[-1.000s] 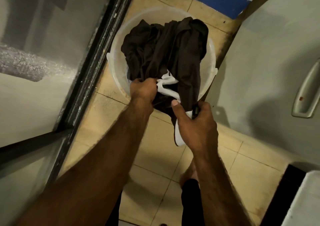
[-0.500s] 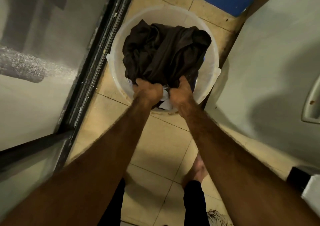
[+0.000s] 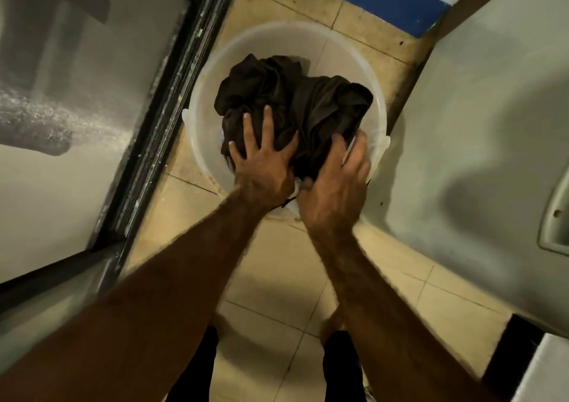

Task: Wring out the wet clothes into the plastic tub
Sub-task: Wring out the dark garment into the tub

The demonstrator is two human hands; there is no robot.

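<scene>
STEP: press-out | dark clothes (image 3: 301, 103): heaped inside plastic tub (image 3: 338, 53) so water drains there | left hand (image 3: 261, 164): fingers spread flat, pressing heap | right hand (image 3: 335, 186): fingers curled round heap's near edge, steadying it

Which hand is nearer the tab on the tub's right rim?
Right. The right hand curls round the right edge of the dark clothes, close beside the rim tab; the left hand presses flat on the pile's left side, farther off.
</scene>
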